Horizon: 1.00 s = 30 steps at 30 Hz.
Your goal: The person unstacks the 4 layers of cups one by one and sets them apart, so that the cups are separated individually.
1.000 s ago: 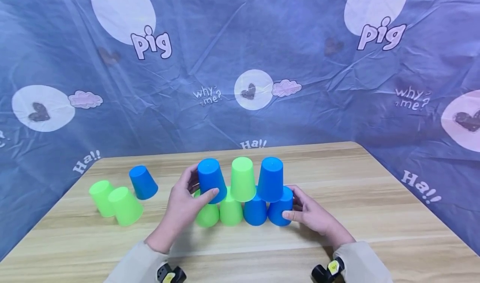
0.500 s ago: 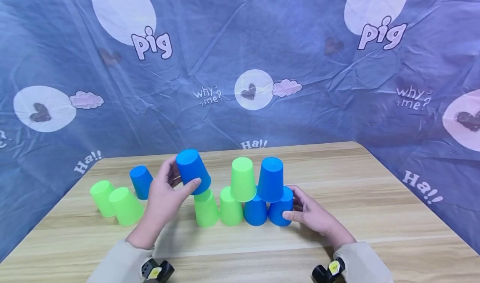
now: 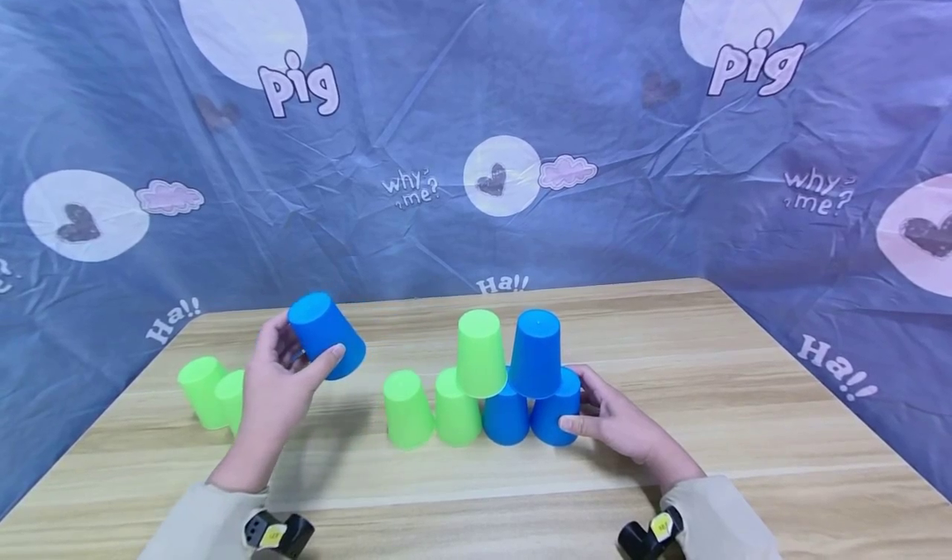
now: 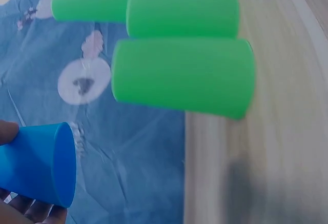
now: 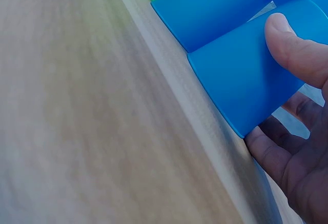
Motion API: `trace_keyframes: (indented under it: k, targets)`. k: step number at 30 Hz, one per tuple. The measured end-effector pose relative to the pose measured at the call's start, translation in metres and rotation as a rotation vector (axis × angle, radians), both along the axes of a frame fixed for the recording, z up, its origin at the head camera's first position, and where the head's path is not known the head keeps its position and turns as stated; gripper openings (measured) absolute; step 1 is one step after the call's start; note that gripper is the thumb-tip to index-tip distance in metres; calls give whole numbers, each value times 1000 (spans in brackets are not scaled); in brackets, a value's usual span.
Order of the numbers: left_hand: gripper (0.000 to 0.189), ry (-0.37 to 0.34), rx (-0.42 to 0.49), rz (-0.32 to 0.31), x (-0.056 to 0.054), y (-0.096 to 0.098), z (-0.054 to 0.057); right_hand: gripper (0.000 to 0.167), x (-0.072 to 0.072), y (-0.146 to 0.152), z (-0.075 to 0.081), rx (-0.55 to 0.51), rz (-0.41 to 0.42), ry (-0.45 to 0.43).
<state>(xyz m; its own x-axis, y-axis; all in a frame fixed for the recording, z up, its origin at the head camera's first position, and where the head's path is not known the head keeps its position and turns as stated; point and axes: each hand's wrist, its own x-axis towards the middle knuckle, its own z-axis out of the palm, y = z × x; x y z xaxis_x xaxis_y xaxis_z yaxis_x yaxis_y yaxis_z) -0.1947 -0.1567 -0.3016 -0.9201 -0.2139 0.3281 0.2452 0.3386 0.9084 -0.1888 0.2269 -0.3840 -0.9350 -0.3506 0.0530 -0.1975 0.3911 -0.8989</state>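
My left hand [image 3: 278, 386] holds a blue cup [image 3: 327, 337] in the air, thumb on its near side, mouth tilted down and to the right. The same blue cup [image 4: 33, 165] shows in the left wrist view. My right hand [image 3: 613, 420] grips the rightmost blue cup [image 3: 552, 415] of a bottom row, with the thumb [image 5: 294, 49] across its wall. That row also has a blue cup [image 3: 506, 420] and two green cups, the inner one [image 3: 457, 415] and the outer one [image 3: 407, 411]. A green cup [image 3: 480, 353] and a blue cup [image 3: 537, 353] rest upside down on top.
At the left stand two green cups, one [image 3: 201, 391] in plain sight and another [image 3: 230, 395] partly covered by my left hand. The wooden table [image 3: 476, 502] ends at a blue printed cloth [image 3: 476, 89] behind.
My left hand has lifted the blue cup off the upper row's left end and carried it left. It now covers the blue cup that stood at the left. My right hand has stayed put.
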Motion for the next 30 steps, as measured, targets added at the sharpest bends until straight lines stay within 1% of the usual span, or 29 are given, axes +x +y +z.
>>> trace_keyframes:
  k: [4, 7, 13, 17, 20, 23, 27, 30]
  targets:
    - [67, -29, 20, 36, -4, -9, -8, 59, 0, 0, 0, 2, -4, -2]
    - [68, -55, 14, 61, -7, -15, -15, 59, 0, 0, -1, 0, -6, -10]
    - [71, -99, -11, 66, -13, -22, -27, 60, 0, -1, 0, 6, -11, -12]
    - [72, -144, -45, 75, -18, -27, -35, 60, 0, -1, 1, 2, -11, -18]
    - [73, -194, -78, 64, -19, -31, -41, 60, 0, -1, 1, -1, -6, -20]
    - [77, -258, -114, 38, -20, -35, -45, 61, 0, -1, 2, 0, -2, -20]
    - [83, -326, -137, 10, -21, -38, -49, 61, 0, 0, 1, 0, 0, -21]
    - [84, -354, -150, 1, -23, -39, -50, 61, 0, 0, 1, 0, -5, -26]
